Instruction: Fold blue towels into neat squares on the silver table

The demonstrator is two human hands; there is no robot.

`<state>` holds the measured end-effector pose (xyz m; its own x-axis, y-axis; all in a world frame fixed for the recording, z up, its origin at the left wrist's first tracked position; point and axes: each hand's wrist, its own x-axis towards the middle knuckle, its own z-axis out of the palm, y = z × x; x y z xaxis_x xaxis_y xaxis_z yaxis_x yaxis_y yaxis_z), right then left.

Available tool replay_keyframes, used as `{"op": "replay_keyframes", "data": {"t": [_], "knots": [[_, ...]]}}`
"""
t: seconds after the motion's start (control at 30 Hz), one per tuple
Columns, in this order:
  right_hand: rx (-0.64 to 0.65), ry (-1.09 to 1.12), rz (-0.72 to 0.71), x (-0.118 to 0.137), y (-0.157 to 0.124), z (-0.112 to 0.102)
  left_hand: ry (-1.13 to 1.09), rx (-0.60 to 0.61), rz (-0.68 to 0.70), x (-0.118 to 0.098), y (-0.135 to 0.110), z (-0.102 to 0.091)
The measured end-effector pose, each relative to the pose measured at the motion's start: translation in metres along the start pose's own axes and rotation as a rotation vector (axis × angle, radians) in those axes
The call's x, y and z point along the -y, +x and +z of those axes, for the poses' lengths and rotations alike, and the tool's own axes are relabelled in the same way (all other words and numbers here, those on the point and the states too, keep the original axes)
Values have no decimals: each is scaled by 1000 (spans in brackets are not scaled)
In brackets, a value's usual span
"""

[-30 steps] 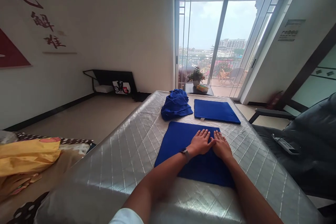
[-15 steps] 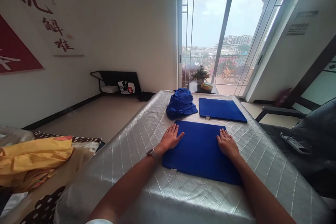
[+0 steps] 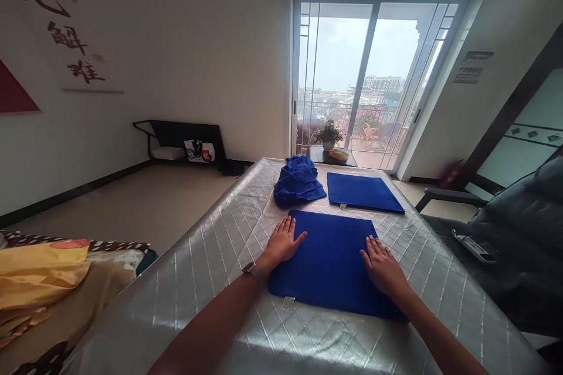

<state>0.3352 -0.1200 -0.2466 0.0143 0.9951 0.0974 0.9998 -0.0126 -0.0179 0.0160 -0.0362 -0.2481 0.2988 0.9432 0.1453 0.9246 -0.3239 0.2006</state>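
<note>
- The near folded blue cloth lies flat on the silver quilted tabletop, between the person's two hands, as a neat four-sided piece.
- The left hand rests palm down along the left edge of this cloth, its fingers straight and side by side, gripping nothing, the thumb spread inward over the blue fabric.
- A watch circles the left wrist.
- The right hand lies palm down on the right edge, its fingers extended and close together, closed on nothing, with the thumb pointing off toward the middle of the cloth.
- A pale label sticks out from the near edge, close to the left corner.
- Just beyond lies the far folded blue cloth, also flat, with a small tag at its near edge.
- To the left of that one sits a crumpled blue cloth, heaped in loose folds.
- Past the tabletop's far end, a potted plant stands before the glass door.
- At the right, a handset lies on a black seat.
</note>
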Motion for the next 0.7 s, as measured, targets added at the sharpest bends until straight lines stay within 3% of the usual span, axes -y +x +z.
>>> {"op": "replay_keyframes", "data": {"t": [0.13, 0.23, 0.4, 0.53, 0.63, 0.7], "knots": [[42, 31, 27, 0, -12, 9, 41, -49, -2, -6, -4, -11], [45, 3, 31, 2, -12, 11, 86, -150, 123, -25, -10, -18], [20, 4, 24, 3, -11, 10, 29, -104, 441, -99, -8, -5], [25, -22, -16, 3, -14, 8, -21, -59, 529, -166, 13, 18], [16, -11, -25, 4, -16, 6, -47, -43, 494, -191, 25, 32], [12, 6, -2, 5, -17, 3, -65, -41, 474, -189, 28, 38]]}}
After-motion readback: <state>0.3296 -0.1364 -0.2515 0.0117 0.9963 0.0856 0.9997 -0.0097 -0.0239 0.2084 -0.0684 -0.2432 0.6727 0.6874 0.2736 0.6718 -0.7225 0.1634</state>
